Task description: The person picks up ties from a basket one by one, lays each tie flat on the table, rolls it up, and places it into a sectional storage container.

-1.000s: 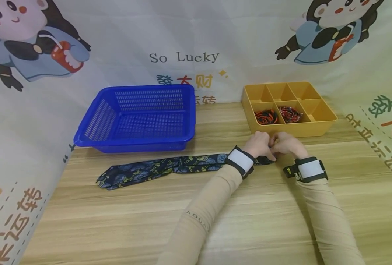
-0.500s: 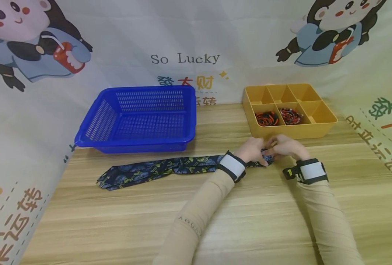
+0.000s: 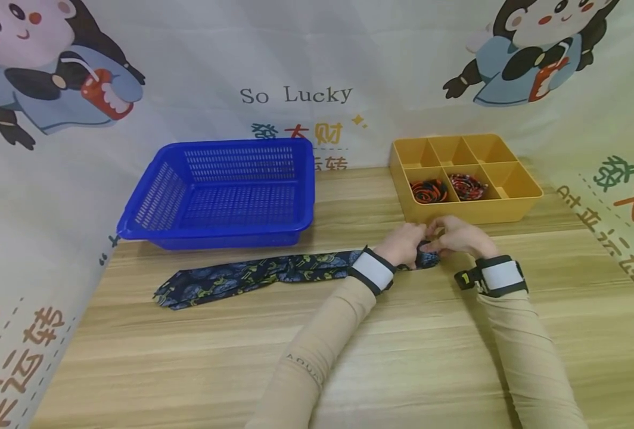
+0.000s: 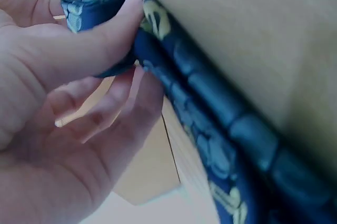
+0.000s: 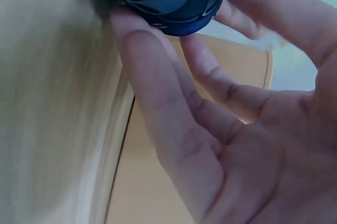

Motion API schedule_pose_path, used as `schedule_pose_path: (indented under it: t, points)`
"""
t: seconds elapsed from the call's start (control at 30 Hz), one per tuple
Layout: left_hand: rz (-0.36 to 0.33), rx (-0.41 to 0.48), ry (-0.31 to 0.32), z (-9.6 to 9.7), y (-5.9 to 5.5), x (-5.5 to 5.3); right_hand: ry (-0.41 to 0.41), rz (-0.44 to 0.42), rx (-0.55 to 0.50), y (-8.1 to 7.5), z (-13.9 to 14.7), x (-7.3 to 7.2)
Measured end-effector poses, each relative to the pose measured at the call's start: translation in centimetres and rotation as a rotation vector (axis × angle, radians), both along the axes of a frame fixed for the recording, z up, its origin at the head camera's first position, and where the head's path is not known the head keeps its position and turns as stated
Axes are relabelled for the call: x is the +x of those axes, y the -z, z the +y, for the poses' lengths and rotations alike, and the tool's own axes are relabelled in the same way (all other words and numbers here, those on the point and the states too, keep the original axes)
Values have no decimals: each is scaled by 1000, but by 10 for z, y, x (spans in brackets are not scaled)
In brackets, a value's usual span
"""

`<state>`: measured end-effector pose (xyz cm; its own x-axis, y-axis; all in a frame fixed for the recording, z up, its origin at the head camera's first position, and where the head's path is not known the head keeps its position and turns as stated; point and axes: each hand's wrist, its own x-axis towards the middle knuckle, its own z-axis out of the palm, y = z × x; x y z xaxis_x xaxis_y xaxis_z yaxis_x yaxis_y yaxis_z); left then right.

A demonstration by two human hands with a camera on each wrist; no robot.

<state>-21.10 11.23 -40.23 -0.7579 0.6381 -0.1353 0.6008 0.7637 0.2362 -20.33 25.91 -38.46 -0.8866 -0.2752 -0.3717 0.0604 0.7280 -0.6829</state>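
Note:
A dark navy necktie (image 3: 242,277) with blue and yellow-green figures lies stretched across the table, its wide pointed end at the left. Its right end is wound into a small roll (image 4: 92,18) standing on edge. Thumb and fingers of my left hand (image 3: 400,243) pinch the tie just beside this roll; in the left wrist view the thumb presses the folded strip. My right hand (image 3: 460,236) holds the roll from the other side, fingertips against its outer layer (image 5: 179,2) in the right wrist view. Part of the tie is hidden under my left hand and wrist.
Behind my hands stands a yellow compartment box (image 3: 472,211). Two of its front compartments hold coiled patterned pieces, one orange and black (image 3: 429,191), one red and multicoloured (image 3: 467,187). A blue perforated basket (image 3: 231,233) stands at the back left, before a printed cloth backdrop (image 3: 370,65).
Both hands have stayed at the tie's right end, the left shifting slightly left and toward me. More of the roll now shows between them. The flat part of the tie lies where it was.

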Motion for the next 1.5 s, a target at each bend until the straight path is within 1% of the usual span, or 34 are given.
schedule_pose_path:
  t: [0.1, 0.17, 0.27, 0.33, 0.43, 0.47, 0.63, 0.7, 0.8, 0.83, 0.93, 1.0, 1.03, 1.17, 1.27, 1.33, 1.4, 1.5]
  points:
    - [-13, -7, 17, -1, -5, 1, 10, 39, 47, -1, -6, 0]
    - [-18, 3, 30, 0, -9, 3, 8, 71, 96, -1, -10, 0]
    - [11, 33, 31, 2, -12, 7, 2, 104, 158, -1, -16, -1]
    - [29, 67, 7, 3, -11, 9, -7, 130, 181, 0, -19, -1]
    - [50, 103, -28, 2, -9, 8, -11, 138, 165, 0, -21, 0]
    - [41, 117, -38, 1, -7, 6, -17, 135, 149, -1, -21, 1]
    - [-44, 203, -75, -13, 2, 0, -39, 38, 17, -2, -17, 2]
    - [-56, 239, -75, -20, 6, -1, -40, -11, -11, -2, -18, 2]
    - [-3, 241, -52, -28, 9, 1, -29, -35, 9, -1, -24, 1]
    - [14, 239, -36, -30, 9, 2, -20, -40, 15, -1, -27, 2]
    - [50, 229, 8, -34, 5, 6, 2, -11, 56, -1, -33, 3]
    - [53, 244, 15, -36, 1, 9, 7, 18, 83, -1, -37, 5]
    - [58, 250, 13, -37, -2, 10, 5, 37, 98, -1, -38, 6]
    - [84, 274, -43, -37, -9, 15, 7, 85, 139, 0, -41, 8]
    - [108, 267, -65, -38, -10, 16, -1, 88, 154, 0, -42, 7]
    - [125, 253, -77, -39, -9, 17, -24, 86, 153, 0, -42, 7]
    - [136, 234, -83, -40, -8, 17, -57, 79, 138, -1, -41, 6]
    - [131, 203, -88, -43, -5, 17, -93, 53, 62, -3, -37, 7]
